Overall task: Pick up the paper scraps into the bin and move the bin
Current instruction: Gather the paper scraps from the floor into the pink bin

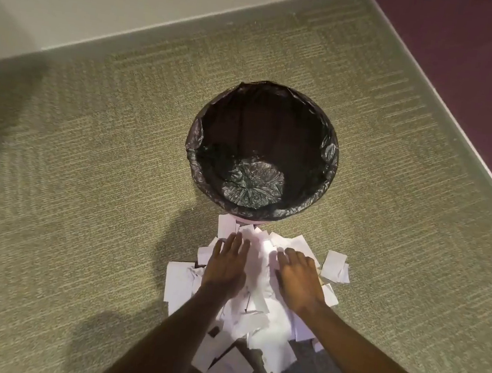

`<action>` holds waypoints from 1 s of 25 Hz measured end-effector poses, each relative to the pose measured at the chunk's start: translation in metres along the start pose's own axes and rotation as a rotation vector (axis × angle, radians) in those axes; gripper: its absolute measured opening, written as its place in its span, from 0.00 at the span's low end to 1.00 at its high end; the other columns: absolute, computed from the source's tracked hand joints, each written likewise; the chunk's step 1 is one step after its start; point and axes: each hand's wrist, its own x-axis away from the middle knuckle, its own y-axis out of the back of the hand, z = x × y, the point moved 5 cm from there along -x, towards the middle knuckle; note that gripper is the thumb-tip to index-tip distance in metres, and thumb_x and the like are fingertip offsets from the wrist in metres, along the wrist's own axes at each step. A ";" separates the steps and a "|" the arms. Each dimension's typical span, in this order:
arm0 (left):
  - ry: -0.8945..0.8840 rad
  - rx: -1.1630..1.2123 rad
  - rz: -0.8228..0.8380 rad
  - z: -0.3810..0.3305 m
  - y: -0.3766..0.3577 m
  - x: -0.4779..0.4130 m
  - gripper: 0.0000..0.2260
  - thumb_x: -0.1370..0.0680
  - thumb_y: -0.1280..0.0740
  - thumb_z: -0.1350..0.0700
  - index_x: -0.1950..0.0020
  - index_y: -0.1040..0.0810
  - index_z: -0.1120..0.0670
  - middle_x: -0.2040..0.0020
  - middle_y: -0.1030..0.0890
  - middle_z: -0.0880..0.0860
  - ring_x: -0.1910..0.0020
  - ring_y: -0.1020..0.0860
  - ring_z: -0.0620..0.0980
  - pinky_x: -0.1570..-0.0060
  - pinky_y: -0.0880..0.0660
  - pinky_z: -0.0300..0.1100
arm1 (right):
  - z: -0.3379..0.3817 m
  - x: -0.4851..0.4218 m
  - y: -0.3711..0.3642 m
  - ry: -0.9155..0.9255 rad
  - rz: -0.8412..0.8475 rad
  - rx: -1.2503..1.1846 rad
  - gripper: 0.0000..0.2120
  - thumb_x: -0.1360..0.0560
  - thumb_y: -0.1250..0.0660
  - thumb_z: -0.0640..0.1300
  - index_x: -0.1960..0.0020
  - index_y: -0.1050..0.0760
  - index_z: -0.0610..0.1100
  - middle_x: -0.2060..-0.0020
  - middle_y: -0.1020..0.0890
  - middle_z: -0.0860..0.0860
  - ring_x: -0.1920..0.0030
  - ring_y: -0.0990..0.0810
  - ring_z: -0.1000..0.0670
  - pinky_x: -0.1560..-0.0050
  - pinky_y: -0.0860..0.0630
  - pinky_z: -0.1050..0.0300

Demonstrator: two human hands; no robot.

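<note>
Fig.: Left hand (225, 264) and right hand (298, 278) lie flat, fingers spread wide, palms down on the paper scraps (254, 308), holding nothing yet; they sit w/ a gap between, likely to rake the heap together. Scraps are piled on the carpet (86, 166), far edge touching the bin (254, 212), which stands upright just beyond, w/ black liner (329, 153) folded over the rim and no scraps visible inside; short toss.

Both hands palm-down, fingers spread, left hand (225, 264), right hand (298, 278), arms extended fwd
</note>
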 end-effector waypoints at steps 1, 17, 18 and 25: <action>-0.028 -0.035 -0.014 0.001 0.001 -0.008 0.35 0.22 0.37 0.57 0.21 0.53 0.56 0.20 0.51 0.58 0.21 0.54 0.57 0.24 0.56 0.54 | -0.001 -0.005 -0.001 -0.020 -0.007 -0.011 0.19 0.20 0.42 0.44 0.30 0.33 0.40 0.34 0.27 0.41 0.37 0.27 0.39 0.37 0.31 0.45; -0.176 -0.074 0.160 0.008 -0.035 -0.049 0.37 0.28 0.27 0.53 0.25 0.43 0.55 0.30 0.37 0.60 0.36 0.30 0.60 0.40 0.30 0.54 | -0.018 -0.069 -0.065 -0.059 0.255 -0.296 0.35 0.30 0.26 0.54 0.30 0.36 0.42 0.35 0.26 0.43 0.36 0.25 0.40 0.42 0.25 0.49; -0.167 -0.057 0.150 0.009 -0.035 -0.052 0.37 0.29 0.27 0.54 0.25 0.43 0.55 0.31 0.36 0.59 0.37 0.28 0.60 0.42 0.29 0.54 | -0.021 -0.073 -0.069 -0.073 0.248 -0.337 0.30 0.30 0.25 0.52 0.34 0.33 0.42 0.40 0.23 0.43 0.40 0.22 0.41 0.47 0.25 0.52; -0.076 0.216 0.158 0.024 -0.016 -0.049 0.21 0.27 0.32 0.61 0.35 0.29 0.56 0.44 0.20 0.58 0.44 0.21 0.57 0.47 0.25 0.46 | -0.039 -0.075 -0.061 -0.054 0.211 -0.817 0.30 0.33 0.23 0.35 0.74 0.44 0.49 0.77 0.42 0.56 0.75 0.40 0.56 0.68 0.42 0.58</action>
